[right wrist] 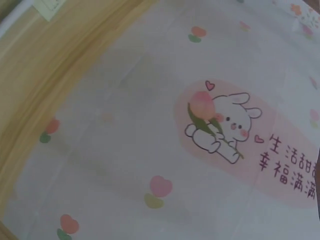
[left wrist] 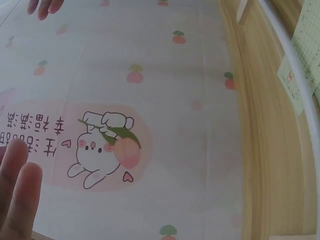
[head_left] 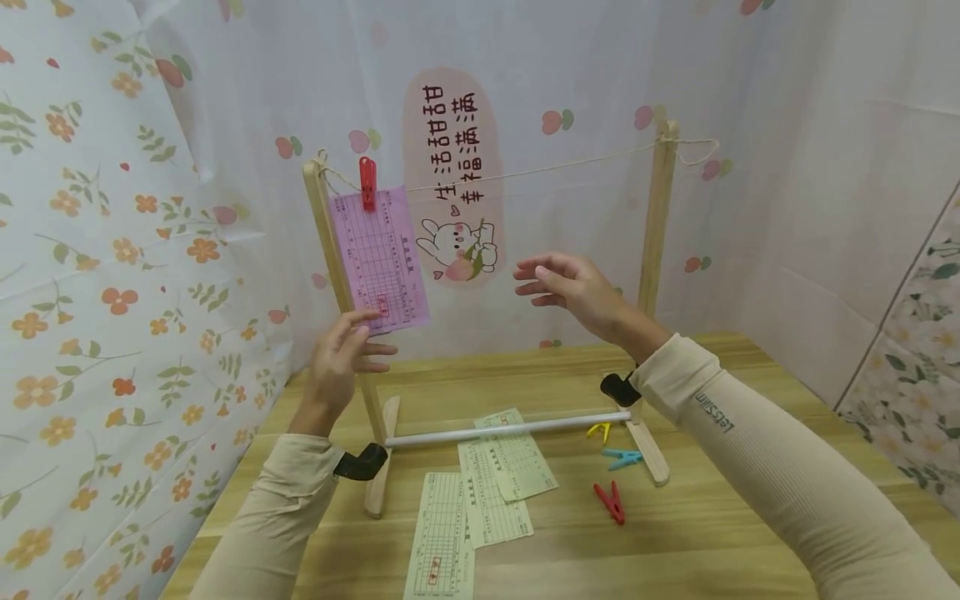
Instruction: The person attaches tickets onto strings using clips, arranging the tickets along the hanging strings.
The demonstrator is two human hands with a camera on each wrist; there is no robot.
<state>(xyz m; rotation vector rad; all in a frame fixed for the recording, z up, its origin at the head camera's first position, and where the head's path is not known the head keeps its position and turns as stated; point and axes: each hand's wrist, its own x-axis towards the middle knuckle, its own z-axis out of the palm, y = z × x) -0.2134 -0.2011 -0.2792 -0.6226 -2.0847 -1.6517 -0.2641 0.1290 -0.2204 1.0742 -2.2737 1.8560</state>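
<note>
Hanging appears barely begun: one pink slip is fastened by a red clip at the rack's upper left. Green slips are left beneath and before the rack; yellow, blue and red clips are left near its right foot. Nothing is gripped by the left hand, at the rack's left post, or right hand, near its right; both are loosely spread.

1. I see a wood-grain table.
2. Pale green slips lie there, some overlapping.
3. Right of them: yellow clip, blue clip, red clip.
4. Wooden stand feet rest on it.
</note>
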